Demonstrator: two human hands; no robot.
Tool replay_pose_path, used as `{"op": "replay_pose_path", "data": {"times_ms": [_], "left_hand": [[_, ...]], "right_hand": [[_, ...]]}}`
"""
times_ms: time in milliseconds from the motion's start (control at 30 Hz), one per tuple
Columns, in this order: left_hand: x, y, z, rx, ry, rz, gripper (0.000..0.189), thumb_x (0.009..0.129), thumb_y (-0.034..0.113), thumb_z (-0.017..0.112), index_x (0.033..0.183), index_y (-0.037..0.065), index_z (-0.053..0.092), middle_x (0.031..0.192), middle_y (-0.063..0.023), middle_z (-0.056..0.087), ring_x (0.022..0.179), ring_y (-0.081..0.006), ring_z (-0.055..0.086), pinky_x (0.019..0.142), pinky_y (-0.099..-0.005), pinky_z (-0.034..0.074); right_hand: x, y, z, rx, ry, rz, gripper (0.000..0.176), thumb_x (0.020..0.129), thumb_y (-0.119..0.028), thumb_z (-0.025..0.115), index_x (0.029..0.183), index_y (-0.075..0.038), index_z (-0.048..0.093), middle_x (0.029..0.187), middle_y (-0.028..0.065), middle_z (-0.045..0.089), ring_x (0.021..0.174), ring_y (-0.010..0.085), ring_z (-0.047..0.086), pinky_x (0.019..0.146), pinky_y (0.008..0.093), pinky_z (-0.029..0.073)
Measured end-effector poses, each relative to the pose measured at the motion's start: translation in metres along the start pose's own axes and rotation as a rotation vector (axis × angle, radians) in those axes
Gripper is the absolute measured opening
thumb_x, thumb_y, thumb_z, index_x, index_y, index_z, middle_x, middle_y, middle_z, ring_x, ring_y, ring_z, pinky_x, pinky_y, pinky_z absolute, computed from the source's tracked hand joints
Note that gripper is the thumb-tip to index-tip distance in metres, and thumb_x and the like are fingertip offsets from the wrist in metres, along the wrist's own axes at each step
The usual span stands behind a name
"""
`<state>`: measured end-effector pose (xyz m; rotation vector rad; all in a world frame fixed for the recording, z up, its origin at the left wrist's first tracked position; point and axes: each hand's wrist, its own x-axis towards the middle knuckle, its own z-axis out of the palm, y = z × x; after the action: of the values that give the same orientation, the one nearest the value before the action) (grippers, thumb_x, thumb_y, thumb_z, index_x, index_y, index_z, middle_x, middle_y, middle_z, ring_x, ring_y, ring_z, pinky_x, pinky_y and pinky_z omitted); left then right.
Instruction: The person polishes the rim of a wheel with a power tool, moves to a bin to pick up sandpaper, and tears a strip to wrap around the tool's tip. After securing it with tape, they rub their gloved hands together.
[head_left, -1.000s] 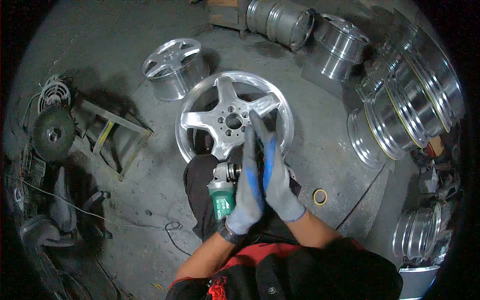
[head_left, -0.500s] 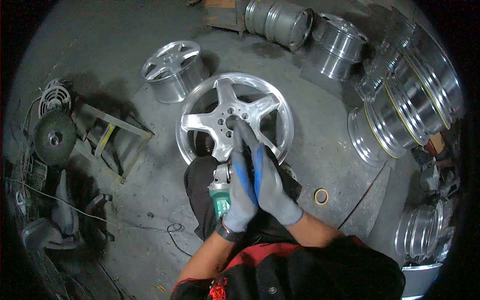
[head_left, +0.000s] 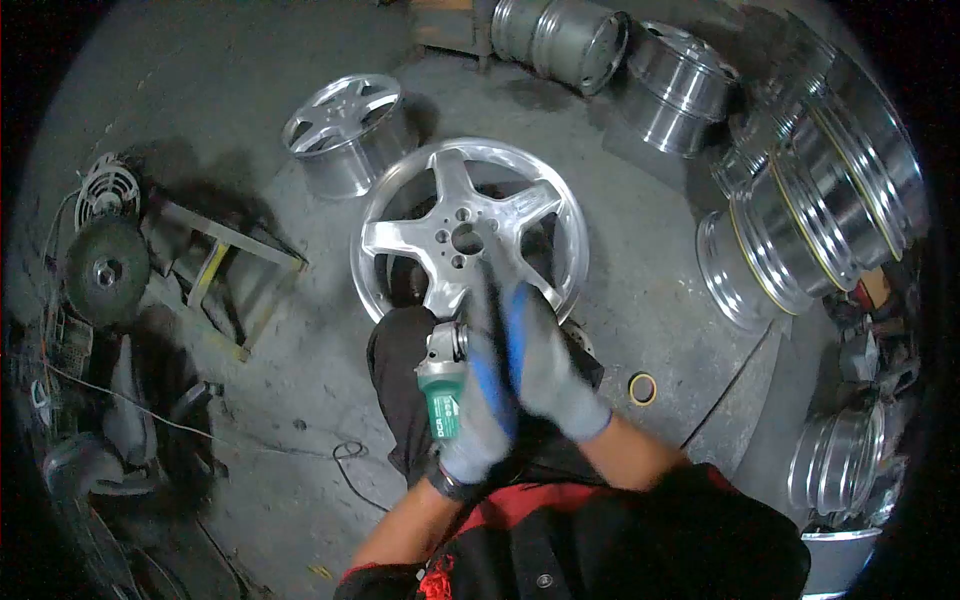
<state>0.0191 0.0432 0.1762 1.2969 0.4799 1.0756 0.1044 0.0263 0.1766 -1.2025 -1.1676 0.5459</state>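
Note:
My left hand and my right hand wear grey gloves with blue edges. Their palms face each other, close together, with the fingers stretched forward and somewhat blurred. Neither holds anything that I can see. Beyond the fingertips lies a shiny five-spoke wheel rim, face up, in front of my knees. A green angle grinder rests by my left thigh, beside my left hand and partly hidden by it.
Another spoked rim sits behind the first. Stacked rims stand at right, near a roll of tape on the floor. At left are a round-disc machine, a metal frame and a cable.
My hands have shifted against each other and their fingers are more blurred. The wheel's centre hole shows more fully now. The view has tilted slightly.

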Motion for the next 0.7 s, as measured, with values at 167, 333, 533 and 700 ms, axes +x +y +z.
{"op": "replay_pose_path", "data": {"times_ms": [167,333,533,700], "left_hand": [[0.039,0.018,-0.052,-0.007,0.088,-0.141,0.062,0.112,0.043,0.031,0.162,0.007,0.025,0.158,-0.0086,0.040,0.145,-0.0219,0.037,0.123,-0.0357,0.022],[-0.027,0.014,-0.003,-0.478,-0.045,-0.295,0.062,0.113,0.043,0.028,0.164,0.009,0.019,0.167,-0.0066,0.025,0.153,-0.0215,0.024,0.126,-0.0361,0.015],[0.040,0.028,-0.041,-0.473,0.031,-0.115,0.069,0.109,0.051,0.034,0.163,0.009,0.023,0.164,-0.0081,0.034,0.147,-0.0268,0.036,0.125,-0.0422,0.020],[-0.001,-0.005,-0.045,-1.040,-0.085,-0.136,0.074,0.108,0.058,0.030,0.163,0.009,0.024,0.166,-0.0112,0.031,0.151,-0.0284,0.031,0.125,-0.0432,0.019]], "right_hand": [[-0.035,-0.051,0.028,0.025,-0.203,-0.001,0.066,0.111,-0.034,0.031,0.161,0.005,0.012,0.169,0.0239,0.014,0.158,0.0349,0.010,0.126,0.0433,0.009],[0.019,-0.022,0.005,-0.072,0.071,-0.115,0.058,0.111,-0.036,0.028,0.154,0.003,0.032,0.153,0.0275,0.043,0.146,0.0377,0.039,0.120,0.0469,0.029],[-0.031,-0.045,0.033,0.013,-0.258,-0.110,0.070,0.107,-0.033,0.036,0.162,0.004,0.010,0.169,0.0257,0.010,0.158,0.0397,0.007,0.126,0.0475,0.004],[0.005,-0.035,0.026,-0.038,-0.159,-0.086,0.060,0.110,-0.027,0.030,0.160,0.004,0.019,0.167,0.0248,0.021,0.156,0.0371,0.019,0.126,0.0428,0.015]]}}
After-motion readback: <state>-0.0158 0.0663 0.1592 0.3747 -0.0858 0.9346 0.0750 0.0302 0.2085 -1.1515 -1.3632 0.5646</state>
